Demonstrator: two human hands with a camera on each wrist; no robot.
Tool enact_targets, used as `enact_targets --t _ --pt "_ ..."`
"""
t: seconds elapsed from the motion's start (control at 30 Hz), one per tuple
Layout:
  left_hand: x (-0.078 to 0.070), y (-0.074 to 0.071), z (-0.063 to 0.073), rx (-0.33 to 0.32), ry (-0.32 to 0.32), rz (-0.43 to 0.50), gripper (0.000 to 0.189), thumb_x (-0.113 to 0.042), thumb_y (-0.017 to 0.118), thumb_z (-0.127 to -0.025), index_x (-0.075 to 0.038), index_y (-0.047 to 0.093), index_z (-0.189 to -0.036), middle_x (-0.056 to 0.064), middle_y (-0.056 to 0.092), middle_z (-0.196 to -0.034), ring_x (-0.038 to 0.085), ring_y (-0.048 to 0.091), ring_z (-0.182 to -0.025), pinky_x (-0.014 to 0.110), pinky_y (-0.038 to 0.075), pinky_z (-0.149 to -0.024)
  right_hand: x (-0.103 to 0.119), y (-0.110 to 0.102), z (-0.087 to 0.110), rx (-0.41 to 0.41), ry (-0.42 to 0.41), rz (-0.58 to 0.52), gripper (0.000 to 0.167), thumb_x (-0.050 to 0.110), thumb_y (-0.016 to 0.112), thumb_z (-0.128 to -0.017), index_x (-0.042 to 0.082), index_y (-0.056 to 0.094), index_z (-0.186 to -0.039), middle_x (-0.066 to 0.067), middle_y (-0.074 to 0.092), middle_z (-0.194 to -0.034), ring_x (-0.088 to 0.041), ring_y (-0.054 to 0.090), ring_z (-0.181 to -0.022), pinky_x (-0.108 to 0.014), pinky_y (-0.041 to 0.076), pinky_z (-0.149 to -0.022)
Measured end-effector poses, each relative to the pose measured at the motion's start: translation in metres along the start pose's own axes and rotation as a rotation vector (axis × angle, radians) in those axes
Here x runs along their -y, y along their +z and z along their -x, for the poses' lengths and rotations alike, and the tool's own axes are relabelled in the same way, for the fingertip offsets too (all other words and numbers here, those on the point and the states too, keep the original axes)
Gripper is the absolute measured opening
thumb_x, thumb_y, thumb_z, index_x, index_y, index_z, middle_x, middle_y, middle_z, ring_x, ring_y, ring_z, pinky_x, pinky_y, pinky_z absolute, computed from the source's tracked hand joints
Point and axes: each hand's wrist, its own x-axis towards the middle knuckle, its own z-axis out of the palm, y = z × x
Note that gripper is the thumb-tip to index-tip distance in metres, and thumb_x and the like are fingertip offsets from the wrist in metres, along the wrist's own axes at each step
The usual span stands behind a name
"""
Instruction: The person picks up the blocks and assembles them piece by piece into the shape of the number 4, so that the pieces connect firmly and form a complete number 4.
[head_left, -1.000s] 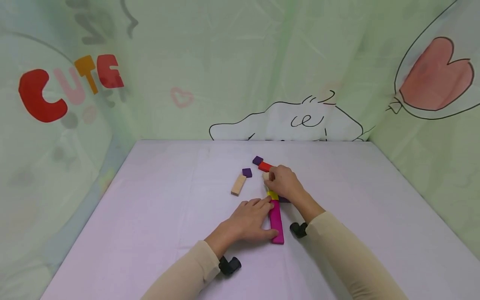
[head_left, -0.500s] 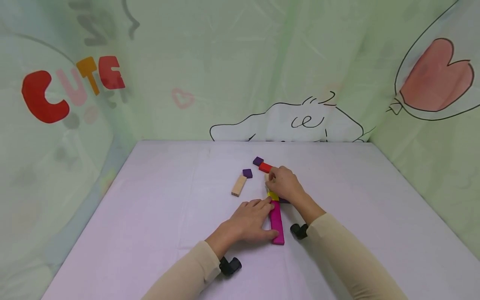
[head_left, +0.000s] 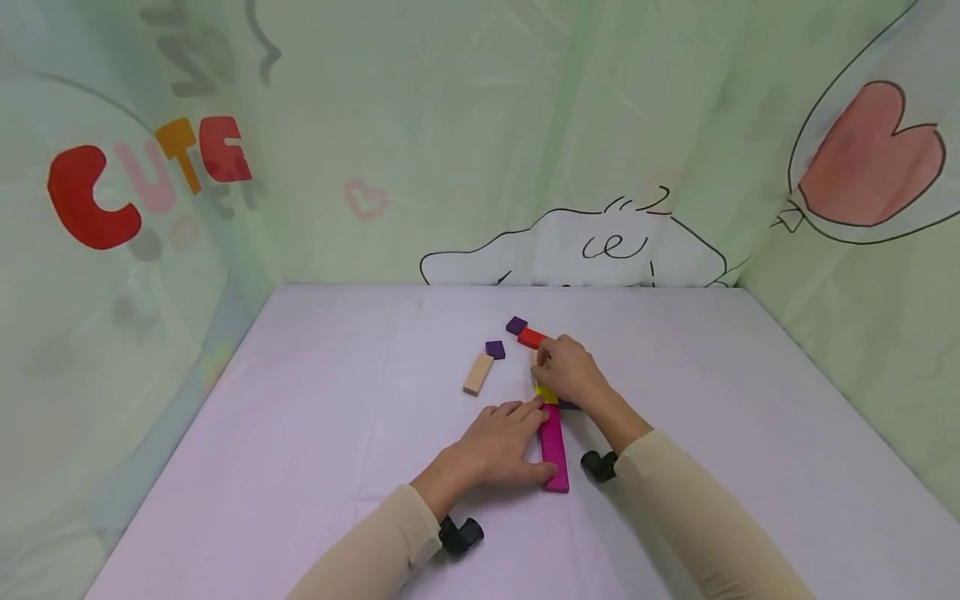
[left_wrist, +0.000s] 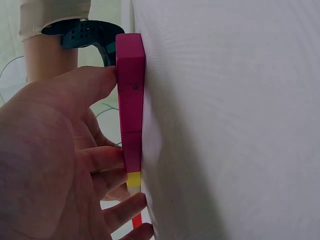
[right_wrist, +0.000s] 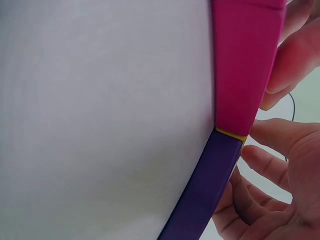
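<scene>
A row of blocks runs away from me on the table. Two magenta blocks (head_left: 554, 450), set end to end, form its near part, then come a yellow block (head_left: 547, 395) and a pale wooden block (head_left: 535, 359). My left hand (head_left: 495, 442) lies along the row's left side, thumb at the near end and extended fingertips against the magenta side. With curled fingers, my right hand (head_left: 572, 367) pinches the pale block, mostly hiding it. A red block (head_left: 531, 337) sits just beyond. A dark purple block (right_wrist: 205, 185) angles off the magenta end in the right wrist view.
Left of the row lie a loose wooden block (head_left: 478, 375) and a small purple block (head_left: 495, 349) at its far end. Another purple block (head_left: 516, 325) touches the red one. Black wrist mounts (head_left: 461, 536) hang under both forearms. A printed curtain (head_left: 480, 150) closes the back.
The pale block has shifted slightly right under my right fingers. My left hand stays on the magenta blocks, and the loose blocks lie as before.
</scene>
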Motion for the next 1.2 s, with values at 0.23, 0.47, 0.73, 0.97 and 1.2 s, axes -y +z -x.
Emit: enact_targets --t 0.23,0.47,0.73,0.97,1.2 --pt "0.000 0.003 -0.001 -0.004 0.001 -0.010 0.079 -0.057 0.061 -0.096 -0.019 0.036 -0.161 -0.003 0.027 -0.171 0.023 0.034 -0.153 0.047 0.034 -0.123 -0.002 0.000 0.004 -0.009 0.001 -0.007 0.018 0.019 0.068 -0.093 0.005 0.069 -0.104 -0.016 0.062 -0.103 -0.027 0.059 -0.088 -0.038 0.059 -0.080" --pt "0.002 0.004 -0.001 -0.002 -0.005 -0.001 0.080 -0.056 0.062 -0.095 -0.019 0.037 -0.161 -0.003 0.028 -0.171 0.023 0.034 -0.153 0.048 0.034 -0.123 -0.003 -0.007 0.017 0.014 -0.047 -0.009 0.027 0.022 0.067 -0.096 0.006 0.068 -0.118 -0.019 0.065 -0.120 -0.033 0.064 -0.105 -0.049 0.059 -0.094" --pt "0.002 0.004 -0.002 0.001 -0.001 -0.017 0.081 -0.058 0.060 -0.096 -0.019 0.035 -0.162 -0.002 0.027 -0.171 0.024 0.033 -0.154 0.049 0.034 -0.123 -0.021 -0.022 0.043 0.184 -0.214 0.032 0.059 0.020 0.073 -0.092 0.006 0.056 -0.147 -0.023 0.050 -0.153 -0.046 0.042 -0.145 -0.064 0.041 -0.113" --pt "0.002 0.003 -0.003 0.006 -0.008 -0.022 0.081 -0.059 0.060 -0.095 -0.019 0.035 -0.162 -0.003 0.028 -0.171 0.024 0.033 -0.154 0.050 0.034 -0.123 -0.026 -0.027 0.059 0.313 -0.245 0.002 0.085 0.027 0.085 -0.079 0.008 0.049 -0.153 -0.020 0.039 -0.163 -0.049 0.022 -0.154 -0.073 0.031 -0.115" --pt "0.000 0.002 -0.002 0.004 -0.002 -0.012 0.081 -0.059 0.060 -0.095 -0.020 0.035 -0.162 -0.003 0.027 -0.172 0.024 0.033 -0.155 0.051 0.034 -0.123 -0.024 -0.027 0.062 0.344 -0.258 0.025 0.099 0.039 0.090 -0.074 0.008 0.045 -0.156 -0.017 0.039 -0.164 -0.047 0.018 -0.156 -0.078 0.017 -0.117"
